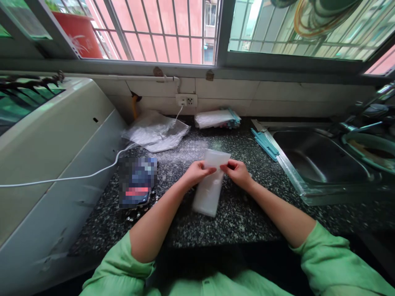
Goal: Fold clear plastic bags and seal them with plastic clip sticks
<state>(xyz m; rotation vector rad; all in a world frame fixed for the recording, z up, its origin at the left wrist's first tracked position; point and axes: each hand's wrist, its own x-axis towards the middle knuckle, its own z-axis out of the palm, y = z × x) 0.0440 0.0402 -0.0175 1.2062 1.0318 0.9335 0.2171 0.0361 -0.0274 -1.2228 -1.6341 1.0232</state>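
Observation:
A narrow, translucent white plastic bag (210, 191) is held slightly tilted over the dark speckled counter. On its left edge, near the upper part, my left hand (199, 172) is closed, the thumb lying across the front. My right hand (237, 172) pinches the right edge at about the same height. Whether anything is inside the bag I cannot tell. Behind it, near the wall, lies a stack of similar bags (214, 118) with blue and pink bits at its right end. Several flat blue strips (265, 144) lie beside the sink.
A steel sink (296, 187) is set into the counter (247, 222) on the right. To the left lie a phone with a blurred screen (138, 181) and a clear plastic sheet (160, 133). A white cable (105, 168) runs from a wall socket (187, 100) past a pale stove (70, 135).

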